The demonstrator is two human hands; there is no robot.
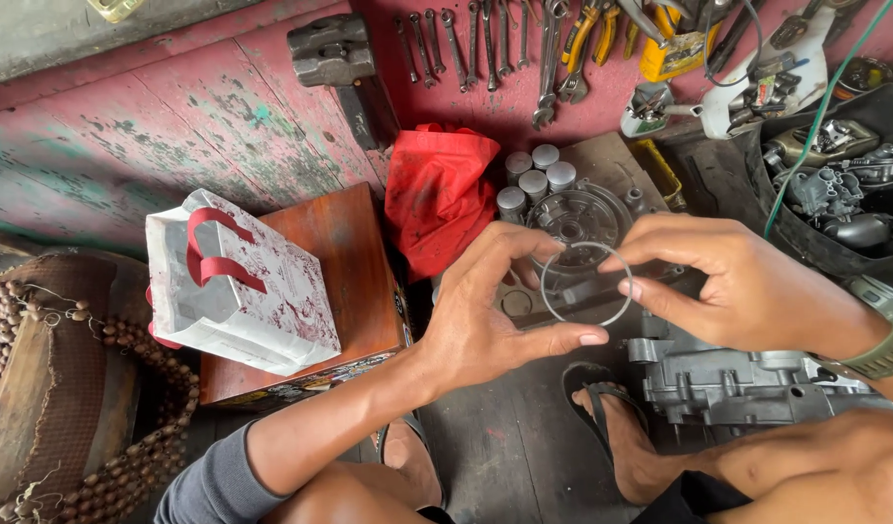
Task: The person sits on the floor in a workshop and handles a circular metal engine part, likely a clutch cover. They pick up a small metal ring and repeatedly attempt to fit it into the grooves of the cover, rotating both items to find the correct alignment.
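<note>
- Our left hand and right hand hold one thin, round, grey metal ring between them, above the dark wooden floor; the hands stand apart, each pinching its own side of the ring.
- The left thumb and fingertips curl round the ring's left and lower edge, while the right fingertips nip its right edge, so the ring faces us flat and we can look through it.
- Just behind the ring lies a round grey metal engine cover, seen partly through the hoop.
- Beside our sandalled foot rests a grey cast-metal engine casing, close enough to reach.
- Four short grey metal cylinders stand upright in a cluster beyond the cover, next to a crumpled red cloth.
- Further left, a white paper bag with red handles lies on a brown wooden box.
- Spanners and pliers lie in a row along the red painted boards, handles lined up for picking.
</note>
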